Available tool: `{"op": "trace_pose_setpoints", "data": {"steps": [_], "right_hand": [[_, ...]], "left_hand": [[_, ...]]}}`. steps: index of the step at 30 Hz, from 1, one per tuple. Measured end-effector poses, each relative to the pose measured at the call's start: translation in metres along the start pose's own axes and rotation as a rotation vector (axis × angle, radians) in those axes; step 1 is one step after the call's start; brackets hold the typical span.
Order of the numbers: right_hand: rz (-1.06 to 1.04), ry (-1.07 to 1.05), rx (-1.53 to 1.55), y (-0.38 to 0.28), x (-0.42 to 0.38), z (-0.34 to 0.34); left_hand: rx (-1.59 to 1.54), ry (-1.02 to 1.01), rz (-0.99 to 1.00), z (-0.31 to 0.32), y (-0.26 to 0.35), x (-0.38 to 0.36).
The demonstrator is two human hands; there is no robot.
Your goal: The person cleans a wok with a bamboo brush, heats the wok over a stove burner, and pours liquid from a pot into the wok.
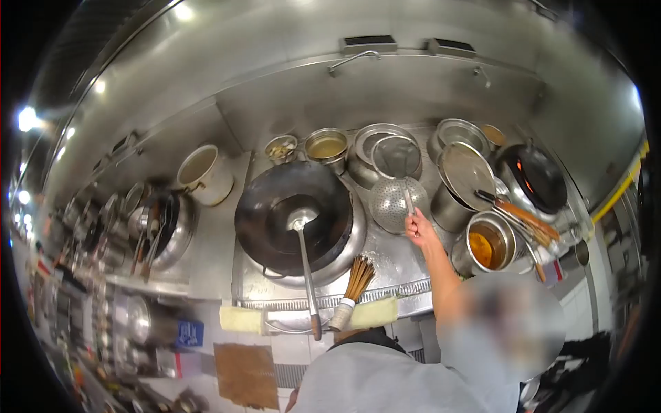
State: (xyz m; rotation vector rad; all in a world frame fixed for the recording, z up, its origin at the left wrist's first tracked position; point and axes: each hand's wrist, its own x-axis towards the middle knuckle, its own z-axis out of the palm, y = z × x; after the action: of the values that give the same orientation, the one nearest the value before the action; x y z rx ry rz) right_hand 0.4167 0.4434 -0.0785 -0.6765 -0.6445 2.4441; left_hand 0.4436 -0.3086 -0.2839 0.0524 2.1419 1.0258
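Observation:
My right hand (418,228) is closed around the short handle of a round perforated metal strainer (390,206), which rests on or just above the steel stove top. Just behind it, a wire-mesh strainer (396,153) sits over a steel pot (363,143). Left of my right hand is a large dark wok (259,227) with a long-handled ladle (307,272) lying in it, its handle over the front edge. A bamboo brush (359,279) stands near the wok's front. Only a sliver of skin shows by the left of my shirt; my left hand is not visible.
Right of my arm stand a pot of orange-brown liquid (486,247), a tall pot under a mesh strainer (468,171) and a second wok (539,180). Wooden-handled tools (527,219) lie there. Folded cloths (241,320) line the front edge. A faucet (353,62) projects from the back wall.

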Motion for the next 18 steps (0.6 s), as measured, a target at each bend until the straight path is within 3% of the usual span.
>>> {"op": "trace_pose_setpoints", "data": {"steps": [8, 10, 11, 14, 16, 18], "right_hand": [[-0.006, 0.171, -0.426, 0.041, -0.169, -0.004], [-0.047, 0.234, -0.679, 0.056, -0.203, -0.009], [-0.033, 0.272, -0.749, 0.059, -0.225, -0.002], [-0.061, 0.466, -1.029, 0.087, -0.271, -0.008], [-0.316, 0.481, -1.411, 0.115, -0.297, -0.031], [-0.477, 0.565, -1.590, 0.140, -0.325, -0.036]], "left_hand": [[0.025, -0.220, 0.088, -0.058, 0.045, 0.063], [0.039, -0.204, 0.104, -0.060, 0.058, 0.071], [0.064, -0.239, 0.010, -0.061, 0.065, 0.077], [0.041, -0.348, 0.084, -0.065, 0.058, 0.099], [0.198, -0.497, 0.054, -0.069, 0.043, 0.120], [0.286, -0.570, 0.127, -0.060, 0.053, 0.130]]}}
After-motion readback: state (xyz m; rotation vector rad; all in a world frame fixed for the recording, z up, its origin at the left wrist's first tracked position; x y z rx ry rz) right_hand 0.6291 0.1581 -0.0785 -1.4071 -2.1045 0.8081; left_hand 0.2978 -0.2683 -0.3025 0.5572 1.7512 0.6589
